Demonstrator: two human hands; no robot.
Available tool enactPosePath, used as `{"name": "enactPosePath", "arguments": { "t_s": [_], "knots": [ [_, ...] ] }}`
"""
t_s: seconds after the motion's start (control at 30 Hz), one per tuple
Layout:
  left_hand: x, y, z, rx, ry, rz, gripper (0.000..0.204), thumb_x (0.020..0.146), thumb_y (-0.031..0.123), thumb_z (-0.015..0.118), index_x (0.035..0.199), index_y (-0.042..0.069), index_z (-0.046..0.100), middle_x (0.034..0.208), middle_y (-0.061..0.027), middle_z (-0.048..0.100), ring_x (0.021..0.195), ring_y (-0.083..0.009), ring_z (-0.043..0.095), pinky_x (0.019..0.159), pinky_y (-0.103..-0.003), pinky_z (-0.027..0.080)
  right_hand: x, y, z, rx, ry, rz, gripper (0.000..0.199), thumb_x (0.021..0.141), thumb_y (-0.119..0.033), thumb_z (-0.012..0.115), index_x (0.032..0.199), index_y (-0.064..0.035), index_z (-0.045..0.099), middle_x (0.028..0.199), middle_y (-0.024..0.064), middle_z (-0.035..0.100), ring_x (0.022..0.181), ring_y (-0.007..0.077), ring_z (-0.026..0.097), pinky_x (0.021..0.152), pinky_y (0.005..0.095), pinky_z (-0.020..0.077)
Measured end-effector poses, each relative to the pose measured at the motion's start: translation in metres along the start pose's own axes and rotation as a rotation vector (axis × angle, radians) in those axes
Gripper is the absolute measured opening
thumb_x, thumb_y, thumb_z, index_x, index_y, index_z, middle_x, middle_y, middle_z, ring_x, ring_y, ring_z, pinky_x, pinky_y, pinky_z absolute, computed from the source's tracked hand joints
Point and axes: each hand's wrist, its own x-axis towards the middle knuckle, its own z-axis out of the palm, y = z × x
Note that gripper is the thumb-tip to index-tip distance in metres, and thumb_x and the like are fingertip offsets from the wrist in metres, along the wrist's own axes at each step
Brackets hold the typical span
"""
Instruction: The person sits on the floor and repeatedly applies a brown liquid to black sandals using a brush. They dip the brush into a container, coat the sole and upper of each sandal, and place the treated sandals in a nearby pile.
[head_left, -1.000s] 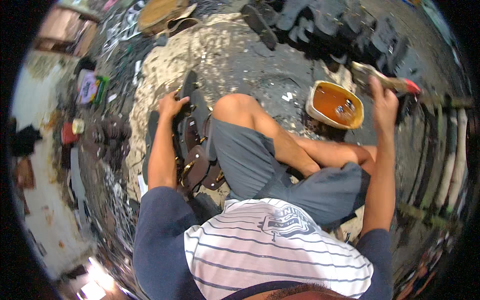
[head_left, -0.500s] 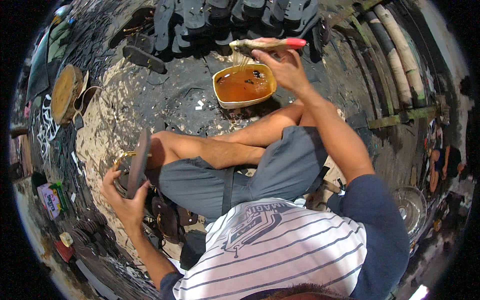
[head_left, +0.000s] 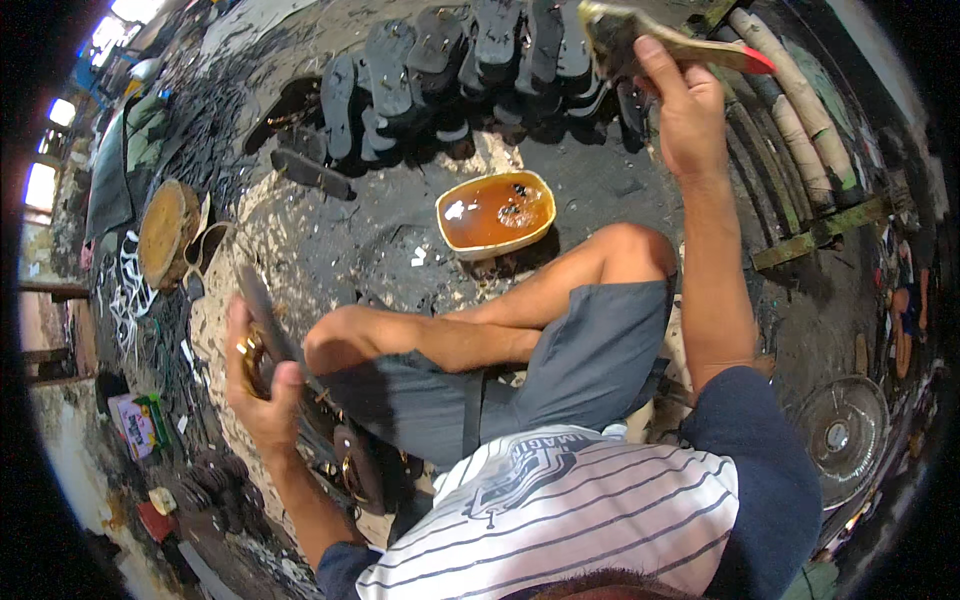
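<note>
My left hand [head_left: 262,405] is closed around a dark sandal [head_left: 266,315] with gold-coloured straps, tilted on edge beside my left knee. The sandal is somewhat blurred. Up at the far right, my right hand [head_left: 690,125] grips a glue brush [head_left: 722,52] with a pale handle and a red end. Its wide head is partly behind my fingers, and a dark patch there is hard to make out. Between my crossed legs and the far soles stands a yellowish tub [head_left: 508,248] of amber liquid with dark bits floating in it.
Rows of dark soles [head_left: 390,75] stand stacked at the far side. A round wood block [head_left: 168,235] lies to the left, near white strips [head_left: 130,285]. More sandals [head_left: 360,470] lie by my left thigh. Poles [head_left: 790,110] and a fan-like round grille [head_left: 840,440] are on the right.
My right hand has lifted the brush up and right, away from above the tub; the dripping strands no longer show. The sandal in my left hand has turned. The whole view has shifted.
</note>
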Motion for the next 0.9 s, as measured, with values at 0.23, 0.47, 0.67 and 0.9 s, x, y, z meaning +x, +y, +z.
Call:
{"name": "enactPosePath", "arguments": {
  "t_s": [0.23,0.47,0.67,0.9],
  "knots": [
    [0.004,0.009,0.105,-1.404,-0.041,-0.529,0.065,0.101,0.056,0.049,0.135,0.002,0.058,0.120,-0.0185,0.070,0.100,-0.0308,0.071,0.086,-0.043,0.060,-0.080,0.007,0.100,0.294,-0.196,0.102,0.023,0.098,-0.023,0.073,0.114,-0.0062,0.071,0.109,0.0001,0.072,0.096,0.0076,0.066,0.083,0.0255,0.0527],
    [-0.015,0.038,0.150,-1.589,0.077,-0.543,0.064,0.101,0.061,0.046,0.135,0.008,0.060,0.126,-0.0117,0.068,0.111,-0.0284,0.066,0.099,-0.045,0.054,-0.140,0.047,0.155,-0.077,-0.437,-0.394,0.030,0.096,-0.016,0.071,0.121,0.0005,0.065,0.112,0.0129,0.071,0.101,0.0210,0.068,0.089,0.0351,0.0528],
    [0.004,0.013,0.144,-1.733,0.076,-0.462,0.064,0.102,0.058,0.045,0.138,0.007,0.058,0.134,-0.0131,0.063,0.118,-0.0298,0.062,0.107,-0.046,0.047,-0.165,0.037,0.143,0.143,-0.633,-0.137,0.031,0.096,-0.021,0.070,0.120,-0.0017,0.066,0.112,0.0147,0.071,0.104,0.0260,0.069,0.090,0.0374,0.0526],
    [0.004,0.024,0.147,-1.693,0.177,-0.540,0.067,0.101,0.061,0.046,0.141,0.008,0.054,0.131,-0.0137,0.063,0.116,-0.0300,0.063,0.101,-0.048,0.052,-0.149,0.052,0.142,-0.087,-0.571,-0.460,0.028,0.100,-0.019,0.065,0.123,-0.0019,0.065,0.107,0.0127,0.070,0.100,0.0231,0.068,0.085,0.0343,0.0529]
  ]
}}
